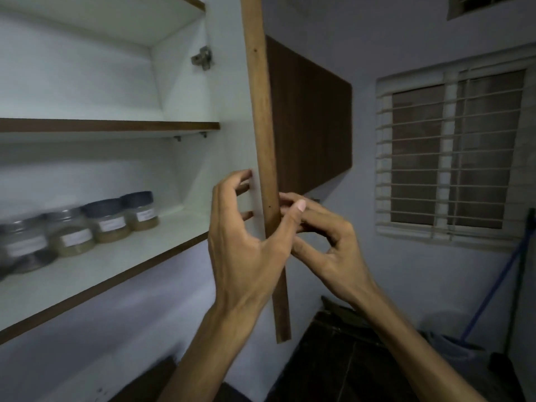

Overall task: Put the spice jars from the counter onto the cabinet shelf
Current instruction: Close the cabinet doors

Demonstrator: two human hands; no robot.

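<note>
Several spice jars stand in a row on the lower cabinet shelf (121, 265) at the left: a jar with a dark lid (141, 210) farthest right, another dark-lidded jar (106, 221), a clear-lidded jar (71, 233), and a blurred jar (21, 246) at the frame edge. The cabinet door (262, 117) is open, seen edge-on. My left hand (246, 242) grips the door's edge, fingers on its white inner face and thumb across the wooden edge. My right hand (327, 236) is just behind the edge, fingers curled against the door's outer side.
An upper shelf (116, 125) is bare. A closed dark wooden cabinet (313, 117) hangs to the right. A barred window (455, 152) sits in the right wall, with a blue-handled mop (493, 285) and a bucket (452, 346) below it. A dark counter (333, 358) lies beneath my arms.
</note>
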